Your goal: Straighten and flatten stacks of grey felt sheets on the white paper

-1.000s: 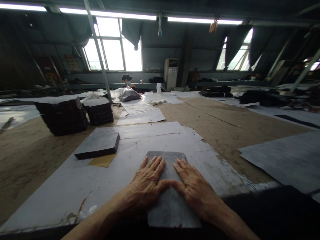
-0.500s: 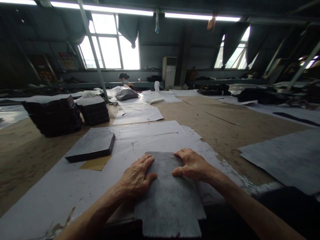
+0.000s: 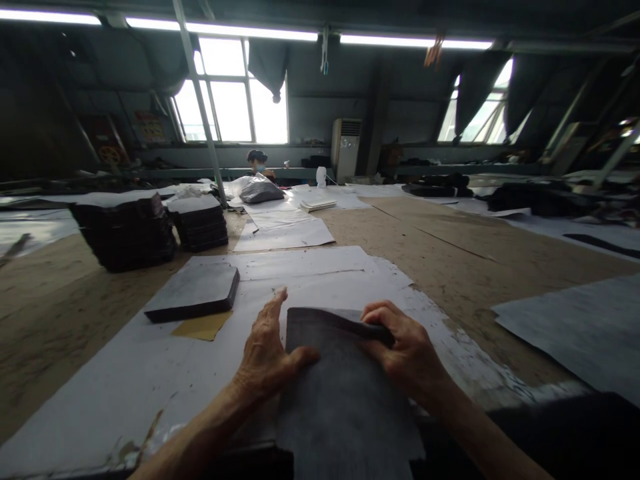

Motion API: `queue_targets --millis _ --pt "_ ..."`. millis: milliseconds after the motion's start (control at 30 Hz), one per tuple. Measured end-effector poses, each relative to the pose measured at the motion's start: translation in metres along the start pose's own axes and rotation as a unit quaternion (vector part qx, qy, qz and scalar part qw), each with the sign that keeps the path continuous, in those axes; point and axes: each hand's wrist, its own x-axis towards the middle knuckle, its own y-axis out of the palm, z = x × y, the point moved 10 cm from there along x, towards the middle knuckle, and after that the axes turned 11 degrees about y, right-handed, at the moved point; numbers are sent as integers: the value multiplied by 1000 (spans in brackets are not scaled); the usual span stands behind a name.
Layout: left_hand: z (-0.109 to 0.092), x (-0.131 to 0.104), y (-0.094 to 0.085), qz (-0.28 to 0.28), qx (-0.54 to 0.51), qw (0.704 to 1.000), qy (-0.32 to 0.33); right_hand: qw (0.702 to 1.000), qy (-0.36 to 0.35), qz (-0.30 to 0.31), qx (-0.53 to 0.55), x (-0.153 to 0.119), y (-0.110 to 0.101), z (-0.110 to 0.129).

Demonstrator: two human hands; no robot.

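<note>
A stack of dark grey sheets (image 3: 345,387) lies at the table's near edge, its lower end reaching past the bottom of the view. My right hand (image 3: 400,340) grips the far right corner, which is curled up between thumb and fingers. Along the left edge stands my left hand (image 3: 273,353), fingers stretched out and thumb over the top sheet. White paper (image 3: 270,287) lies beneath. Farther left, a neat grey stack (image 3: 195,290) rests partly over a yellow-brown piece (image 3: 203,327).
Two tall dark stacks (image 3: 125,233) stand at the left, near a slanted pole (image 3: 203,100). A large grey sheet (image 3: 580,327) lies at the right. Beyond the table's far side a person (image 3: 257,163) is visible, behind a plastic-wrapped bundle (image 3: 260,190).
My right hand has closed on the stack's far right corner and bent it up. My left hand has turned upright at the left edge. The view has shifted slightly.
</note>
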Motion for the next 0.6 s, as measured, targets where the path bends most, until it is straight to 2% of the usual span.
queue_targets --millis 67,100,200,233,300,400,467,500,600 --pt "-9 -5 -3 -2 -119 993 3 999 17 -31 17 -5 -13 4" --pt "-14 -8 2 19 -189 982 -6 998 40 -39 25 -6 -19 5" --pt "-27 -23 20 78 -378 919 -82 980 168 -37 98 -11 -30 -5" --pt "-28 -28 23 76 -423 896 -116 963 223 -28 146 -15 -30 -12" --pt "-30 -37 25 56 -475 862 -170 910 317 17 267 -25 -21 -19" --pt "-34 -48 22 36 -495 843 -208 832 362 127 400 -45 3 -9" --pt "-40 -58 18 38 -493 842 -217 809 383 182 408 -64 16 -4" --pt "-43 -63 15 38 -480 851 -212 820 390 181 378 -74 17 -6" --pt "-51 -78 -4 -6 -370 915 -157 900 358 102 228 -99 4 -10"
